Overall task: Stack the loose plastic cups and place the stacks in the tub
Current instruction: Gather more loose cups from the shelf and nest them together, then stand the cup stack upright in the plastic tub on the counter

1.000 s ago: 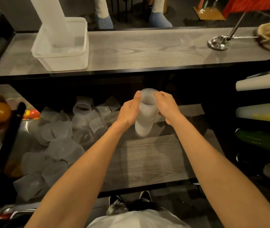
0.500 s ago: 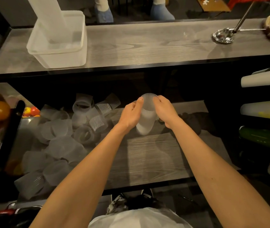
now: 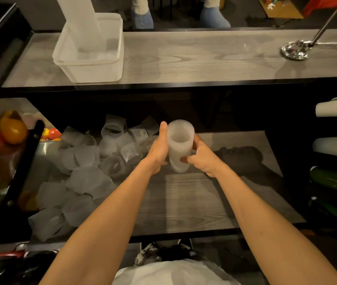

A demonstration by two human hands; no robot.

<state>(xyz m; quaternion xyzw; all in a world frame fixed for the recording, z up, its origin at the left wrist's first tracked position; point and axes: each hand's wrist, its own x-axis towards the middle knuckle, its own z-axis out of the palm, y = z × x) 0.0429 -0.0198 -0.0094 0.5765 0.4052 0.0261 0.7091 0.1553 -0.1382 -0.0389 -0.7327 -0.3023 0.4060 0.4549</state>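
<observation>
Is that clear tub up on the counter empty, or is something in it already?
Not empty: the tub already holds a tall stack of cups, standing upright against its back left side.

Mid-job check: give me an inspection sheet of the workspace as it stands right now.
Surface: grey wood-grain lower shelf, upper counter above.
Job's things: short cup stack upright in both hands; loose cups heaped at left; tub on the counter holds a tall stack.
Clutter: dark cloth; ladle; fruit far left.
Grippers: left hand and right hand grip the short stack.
Cables: nothing seen.
Surroundings: rolls at right.
</observation>
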